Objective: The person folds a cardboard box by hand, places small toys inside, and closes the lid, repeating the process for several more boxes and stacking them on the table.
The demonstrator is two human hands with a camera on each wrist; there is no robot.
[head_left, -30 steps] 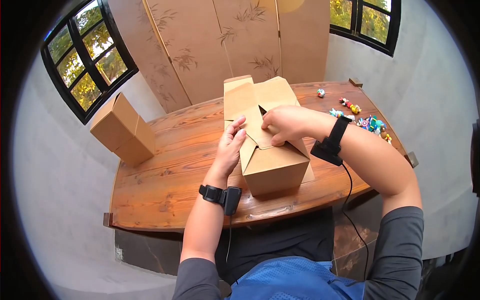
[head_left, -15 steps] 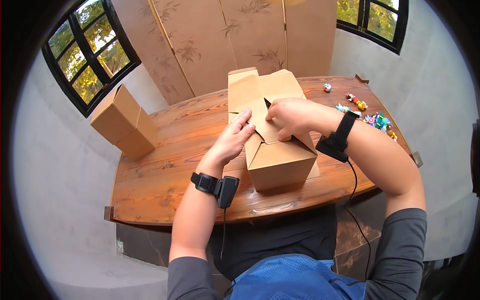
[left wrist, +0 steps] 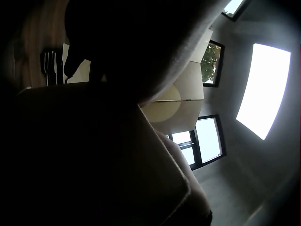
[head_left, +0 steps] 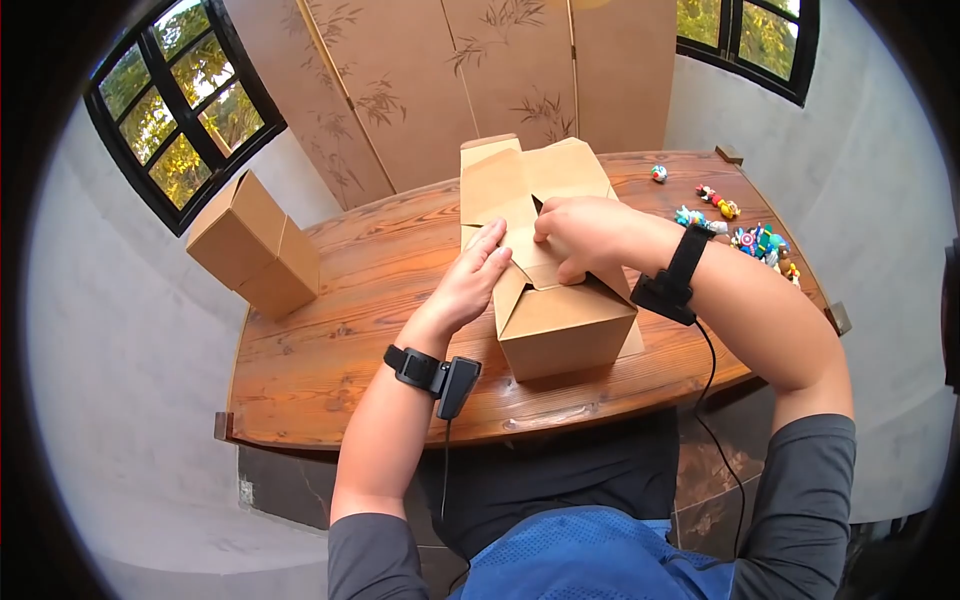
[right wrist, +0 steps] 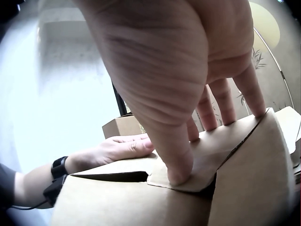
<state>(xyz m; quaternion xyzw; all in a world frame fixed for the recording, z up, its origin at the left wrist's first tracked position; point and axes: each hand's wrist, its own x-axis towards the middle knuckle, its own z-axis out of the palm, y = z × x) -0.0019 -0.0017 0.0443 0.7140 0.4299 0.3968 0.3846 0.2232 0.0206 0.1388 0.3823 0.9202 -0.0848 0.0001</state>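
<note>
A brown cardboard box (head_left: 568,338) stands near the middle of the table, its top flaps folded over one another with narrow dark gaps between them. My right hand (head_left: 600,236) presses down on the flaps; in the right wrist view the thumb and fingertips of that hand (right wrist: 188,94) touch the cardboard, fingers spread and fairly straight. Along the box's left side lies my left hand (head_left: 470,276), its fingers extended against the edge. The left wrist view is very dark, with a cardboard edge (left wrist: 165,153) close below the hand.
A second, taller cardboard box (head_left: 262,248) stands at the table's left edge. Several small colourful figures (head_left: 760,242) lie at the right, with a little ball (head_left: 659,173) farther back. A folding screen (head_left: 420,80) rises behind the wooden table (head_left: 300,390).
The head view has shifted, so the box appears slightly farther right. My left hand's fingers lie straighter and closer together along the box's side. The right hand stays on the flaps.
</note>
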